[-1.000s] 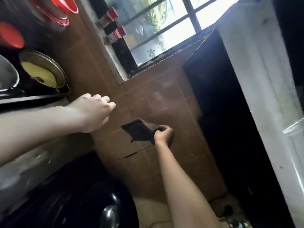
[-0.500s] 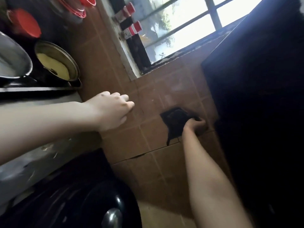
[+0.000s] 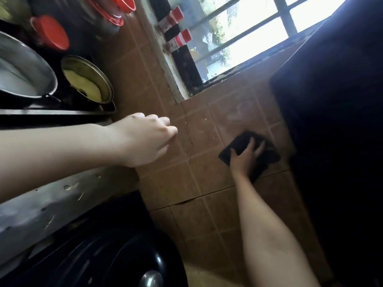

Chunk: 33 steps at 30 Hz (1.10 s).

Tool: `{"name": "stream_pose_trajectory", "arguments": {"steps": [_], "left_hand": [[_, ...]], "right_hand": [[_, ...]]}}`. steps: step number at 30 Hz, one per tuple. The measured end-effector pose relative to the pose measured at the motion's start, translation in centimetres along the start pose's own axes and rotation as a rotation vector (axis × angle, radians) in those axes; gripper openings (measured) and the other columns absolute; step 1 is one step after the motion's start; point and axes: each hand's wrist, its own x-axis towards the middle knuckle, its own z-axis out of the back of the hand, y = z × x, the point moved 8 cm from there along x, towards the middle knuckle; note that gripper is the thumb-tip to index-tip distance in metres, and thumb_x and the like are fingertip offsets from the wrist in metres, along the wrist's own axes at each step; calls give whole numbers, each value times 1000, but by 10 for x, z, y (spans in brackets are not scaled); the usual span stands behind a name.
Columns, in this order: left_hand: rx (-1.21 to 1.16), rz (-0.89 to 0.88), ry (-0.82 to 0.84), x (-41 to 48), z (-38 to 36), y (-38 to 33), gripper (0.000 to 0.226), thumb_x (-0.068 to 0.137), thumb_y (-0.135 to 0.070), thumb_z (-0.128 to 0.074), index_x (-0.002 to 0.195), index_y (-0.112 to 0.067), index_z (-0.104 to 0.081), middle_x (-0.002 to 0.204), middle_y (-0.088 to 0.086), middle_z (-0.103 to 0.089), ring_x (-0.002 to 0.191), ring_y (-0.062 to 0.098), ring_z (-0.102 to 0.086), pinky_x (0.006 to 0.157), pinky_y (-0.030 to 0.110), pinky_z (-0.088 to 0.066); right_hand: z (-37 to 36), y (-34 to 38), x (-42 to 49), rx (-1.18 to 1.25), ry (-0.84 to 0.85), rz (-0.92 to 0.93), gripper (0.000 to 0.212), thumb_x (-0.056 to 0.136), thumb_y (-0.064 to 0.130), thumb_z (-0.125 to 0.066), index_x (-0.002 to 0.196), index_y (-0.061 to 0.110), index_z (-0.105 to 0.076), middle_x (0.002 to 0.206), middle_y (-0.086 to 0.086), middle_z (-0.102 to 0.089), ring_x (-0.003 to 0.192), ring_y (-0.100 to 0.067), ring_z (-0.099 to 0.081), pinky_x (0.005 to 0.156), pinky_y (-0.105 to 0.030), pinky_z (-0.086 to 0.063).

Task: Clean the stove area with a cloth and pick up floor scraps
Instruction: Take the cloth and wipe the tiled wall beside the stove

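a: cloth — dark, pressed flat on the brown tile wall below the window, just beside the dark cabinet.
b: which hand?
a: right hand. fingers spread open over it, palm pinning it to the tile, not pinching. fingertips aim up toward the sill.
b: left hand?
a: loosely curled, holding nothing, by the edge of the surface under the pots. well apart from the cloth.
b: so the wipe belongs to the right.
a: my guess. unwiped tile lies left and down of the cloth; cabinet blocks the right. floor scraps not in view.
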Motion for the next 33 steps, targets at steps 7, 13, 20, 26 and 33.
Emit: {"name": "stream_pose_trajectory", "arguments": {"steps": [7, 13, 20, 26, 33], "left_hand": [[3, 18, -12, -2, -14, 5, 26, 96, -38, -33, 113, -26, -49, 110, -4, -50, 100, 18, -56, 81, 32, -45], [84, -8, 40, -11, -23, 8, 24, 96, -39, -29, 108, -28, -47, 105, -6, -49, 96, 16, -56, 77, 30, -45], [92, -7, 45, 12, -18, 13, 25, 96, -36, -32, 113, -27, -48, 110, -4, -50, 97, 18, -57, 74, 30, -42], [83, -22, 56, 19, -16, 21, 27, 96, -37, -31, 114, -27, -47, 112, -4, -50, 99, 18, -56, 76, 30, -41], [72, -44, 60, 25, -7, 29, 25, 96, -37, -32, 112, -27, -48, 107, -4, -50, 96, 18, -57, 73, 29, -40]], "right_hand": [[-78, 0, -2, -401, 350, 399, 72, 96, 24, -50, 149, 32, -2, 157, 2, 21, 144, -38, 6, 111, -65, -14], [-124, -2, -36, -819, 553, 837, 72, 95, 12, -44, 149, 30, 1, 158, -2, -7, 142, -35, -15, 107, -65, -19], [-106, -6, -16, -813, 542, 792, 77, 91, 17, -55, 148, 27, -5, 156, -4, -11, 142, -32, -16, 107, -63, -18], [-86, 3, 3, -835, 330, 733, 71, 91, 34, -56, 148, 20, -16, 157, -7, -12, 139, -29, -24, 107, -59, -23], [-73, 14, 4, -841, 299, 713, 65, 94, 38, -49, 148, 26, -16, 159, -5, 0, 144, -37, -3, 110, -65, -4]]}}
